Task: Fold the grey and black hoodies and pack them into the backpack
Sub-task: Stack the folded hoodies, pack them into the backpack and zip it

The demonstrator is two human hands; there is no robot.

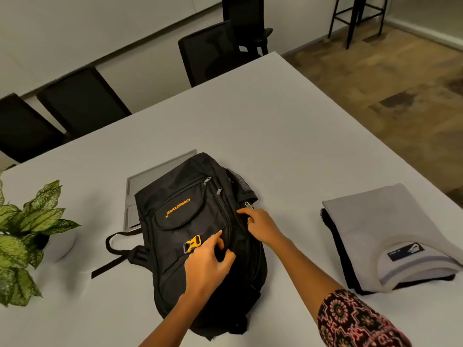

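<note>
— Where was the backpack (190, 221)?

— Flat on the tabletop (275, 136), front up, toward the near edge, its far end lying over a laptop (155, 176).

— And the hands?

— The left hand (208, 264) sat on the front beside the yellow buckle (192, 244), thumb and bent fingers drawn together on the fabric. The right hand (261, 222) was at the backpack's right side, forefinger out just beside a zip pull (248, 204), the other fingers curled. I couldn't tell if it pinched anything.

— The hoodies?

— Folded near the right edge, the grey hoodie (380, 221) on top of the black hoodie (339, 259), apart from the backpack.

— Anything else?

— A plant (25, 234) at the left edge.
</note>
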